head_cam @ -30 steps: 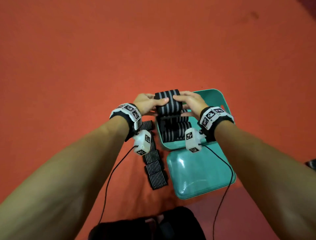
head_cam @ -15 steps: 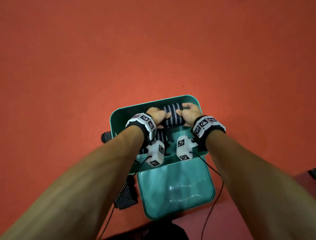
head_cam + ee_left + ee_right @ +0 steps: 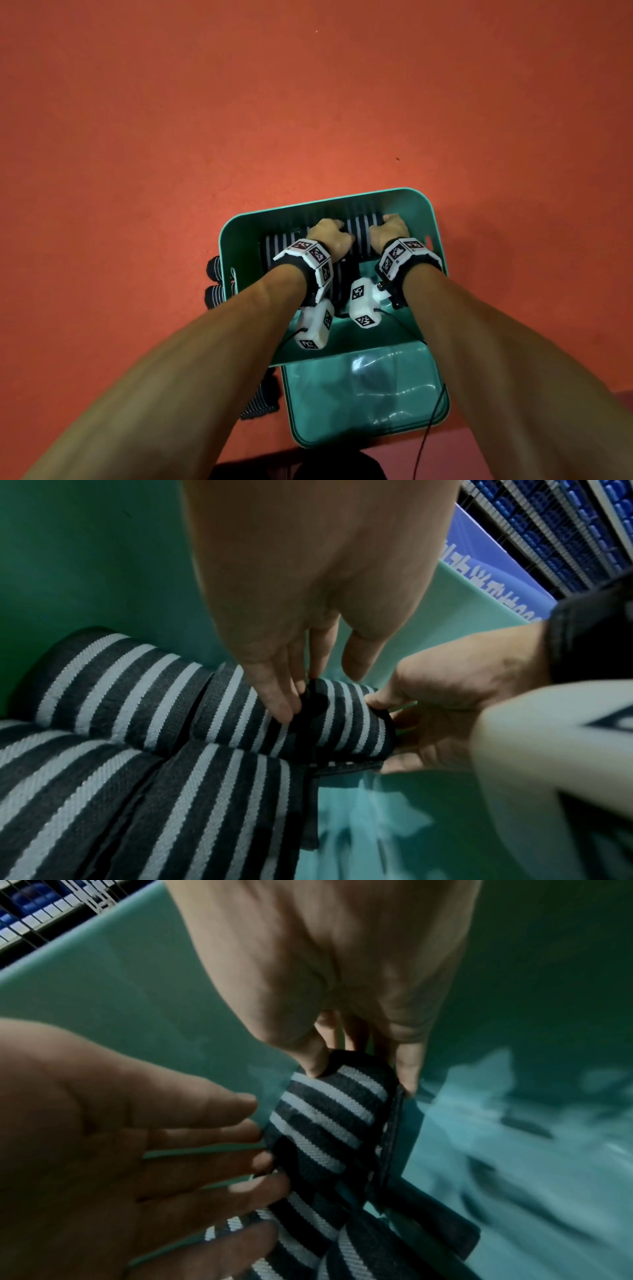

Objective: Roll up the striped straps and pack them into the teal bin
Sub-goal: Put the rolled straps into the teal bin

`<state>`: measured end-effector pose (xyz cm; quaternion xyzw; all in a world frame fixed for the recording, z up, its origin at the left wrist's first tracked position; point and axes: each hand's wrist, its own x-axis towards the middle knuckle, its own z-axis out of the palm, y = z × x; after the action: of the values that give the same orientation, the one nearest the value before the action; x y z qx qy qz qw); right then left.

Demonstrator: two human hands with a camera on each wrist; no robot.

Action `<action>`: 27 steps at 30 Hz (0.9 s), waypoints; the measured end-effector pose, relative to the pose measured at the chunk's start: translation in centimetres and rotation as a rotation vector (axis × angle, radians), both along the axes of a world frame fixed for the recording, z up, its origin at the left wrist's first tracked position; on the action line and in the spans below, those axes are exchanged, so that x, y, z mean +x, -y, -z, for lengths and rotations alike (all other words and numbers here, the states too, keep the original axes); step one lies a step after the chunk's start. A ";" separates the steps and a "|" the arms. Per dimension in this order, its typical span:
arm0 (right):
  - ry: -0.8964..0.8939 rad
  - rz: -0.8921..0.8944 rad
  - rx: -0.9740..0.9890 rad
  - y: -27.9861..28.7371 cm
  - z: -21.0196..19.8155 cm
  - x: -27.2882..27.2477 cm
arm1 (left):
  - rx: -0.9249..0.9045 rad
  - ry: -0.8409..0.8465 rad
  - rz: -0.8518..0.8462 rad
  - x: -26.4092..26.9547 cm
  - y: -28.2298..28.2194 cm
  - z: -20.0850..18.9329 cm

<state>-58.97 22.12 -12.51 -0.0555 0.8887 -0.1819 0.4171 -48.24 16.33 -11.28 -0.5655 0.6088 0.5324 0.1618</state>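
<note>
Orange-red floor (image 3: 171, 137), matte and faintly grainy, is spreading out all round the hands. Teal bin (image 3: 239, 222), smooth plastic with rounded corners, is sitting open beneath them; its glossy lid (image 3: 363, 404) is lying nearer the person. Both hands are reaching inside: left hand (image 3: 330, 236) and right hand (image 3: 388, 229) are each gripping an end of a woven striped roll (image 3: 358, 228) against the far wall. Packed rolls (image 3: 103, 750) are lying by the left hand. Loose straps (image 3: 215, 281) are waiting outside, left of the bin

- One teal plastic bin (image 3: 329, 202) is standing.
- One teal lid (image 3: 308, 411) is lying beside the bin.
- At least four black-and-white striped rolled fabric straps (image 3: 113, 685) are lying inside the bin.
- Three more are showing left of the bin.
</note>
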 end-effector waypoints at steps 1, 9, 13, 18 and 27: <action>-0.002 -0.005 0.016 0.0 0.3 0.0 | -0.001 -0.005 0.025 0.1 0.0 0.1; -0.044 -0.060 0.057 0.6 -2.0 1.3 | 0.063 -0.188 -0.034 2.1 1.3 -2.0; -0.133 -0.014 -0.049 1.5 -4.5 3.7 | -0.013 -0.367 -0.015 5.2 2.8 -5.5; -0.261 0.208 -0.376 2.1 -8.4 8.7 | -0.239 -0.503 -0.058 10.4 4.2 -9.8; 0.011 -0.039 -0.853 6.3 -12.8 21.8 | -0.532 -0.344 -0.142 24.0 7.1 -10.2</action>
<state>-37.15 15.84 0.32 -0.2390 0.7306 -0.5254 0.3648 -24.20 9.20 -1.09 -0.5307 0.7039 0.4525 -0.1345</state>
